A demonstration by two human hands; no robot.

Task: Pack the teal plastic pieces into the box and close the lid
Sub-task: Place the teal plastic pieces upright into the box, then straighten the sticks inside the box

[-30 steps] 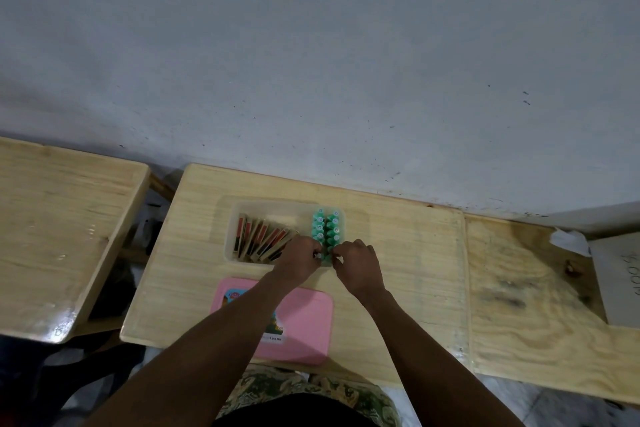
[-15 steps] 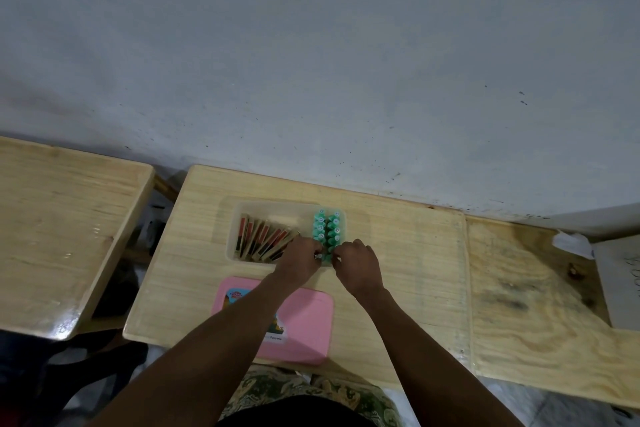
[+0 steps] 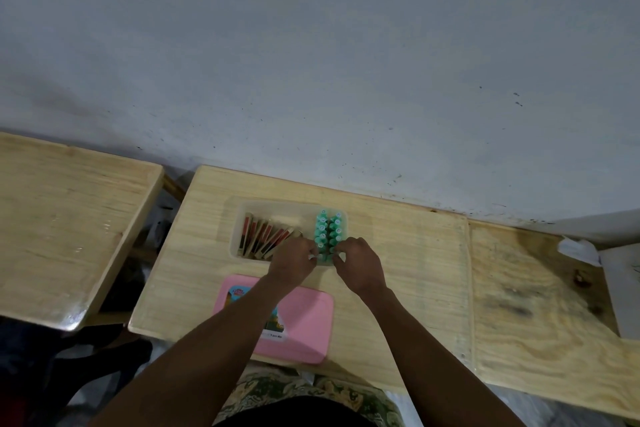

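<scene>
A clear plastic box [image 3: 277, 206] stands on the wooden desk [image 3: 408, 253]. Two rows of teal plastic pieces [image 3: 328, 230] stand upright in its right end. Its left part holds several red and tan cards [image 3: 266, 239] leaning in a row. My left hand [image 3: 294, 258] and my right hand [image 3: 358, 265] meet at the near end of the teal rows, fingertips pinched on the nearest teal pieces. The pink lid [image 3: 304, 326] lies flat on the desk in front of the box, partly under my left forearm.
A second wooden desk [image 3: 65, 229] stands to the left across a gap. A plywood board [image 3: 540, 315] adjoins the desk on the right, with white paper [image 3: 578, 248] at its far corner. A grey wall [image 3: 311, 62] rises right behind the desks.
Both hands stay at the near end of the teal rows, with only slight finger movement. The view has shifted a little.
</scene>
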